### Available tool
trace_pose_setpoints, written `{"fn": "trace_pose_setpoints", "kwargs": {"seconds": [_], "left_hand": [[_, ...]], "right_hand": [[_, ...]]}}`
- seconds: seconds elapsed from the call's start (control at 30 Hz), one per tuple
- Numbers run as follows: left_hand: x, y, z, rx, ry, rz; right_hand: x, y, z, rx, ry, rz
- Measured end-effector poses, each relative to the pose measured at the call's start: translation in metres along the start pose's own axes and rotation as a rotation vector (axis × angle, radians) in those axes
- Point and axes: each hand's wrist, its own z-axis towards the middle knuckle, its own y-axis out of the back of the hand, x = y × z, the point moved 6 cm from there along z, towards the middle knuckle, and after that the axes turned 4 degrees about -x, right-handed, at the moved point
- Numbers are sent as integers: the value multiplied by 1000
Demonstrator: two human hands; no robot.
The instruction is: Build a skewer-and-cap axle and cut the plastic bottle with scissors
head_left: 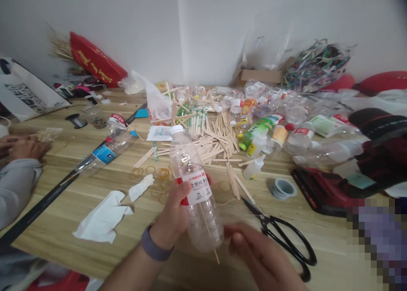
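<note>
My left hand (174, 212) is wrapped round a clear plastic water bottle (199, 189) with a red and white label and a white cap. The bottle stands tilted above the table, cap end away from me. A thin wooden stick (217, 257) runs inside it and pokes out at the base. Close beside the bottle's lower end is my right hand (254, 248), fingers bent and smeared by motion; whether they hold anything does not show. Black-handled scissors (269, 221) lie on the table just past my right hand.
Flat wooden sticks (219, 142) and rubber bands (163, 174) are scattered ahead. Several bottles (259, 130) crowd the right. A tape roll (282, 188), crumpled tissue (101, 219) and a blue-labelled bottle (106, 153) lie around. At left, another person's hands (27, 146) handle small pale things.
</note>
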Motion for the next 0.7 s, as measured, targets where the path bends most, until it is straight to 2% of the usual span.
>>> {"fn": "trace_pose_setpoints", "kwargs": {"seconds": [0.03, 0.07, 0.1, 0.17, 0.33, 0.57, 0.7], "left_hand": [[1, 1, 0, -14, -11, -8], [1, 2, 0, -22, -19, -12], [2, 4, 0, -25, -27, -13], [5, 6, 0, -16, -28, -4], [9, 8, 0, -13, -17, -40], [8, 9, -2, -15, -36, -37], [6, 8, -3, -23, -39, -32]], "right_hand": [[-6, -17, -6, 179, -155, 157], [-12, -30, -12, 278, -301, 315], [-17, -41, -16, 339, -411, 444], [-29, -54, -19, 355, -529, 615], [-47, -65, -16, 379, -570, 753], [-37, -59, -15, 284, -570, 804], [-41, -68, -15, 366, -527, 891]]}}
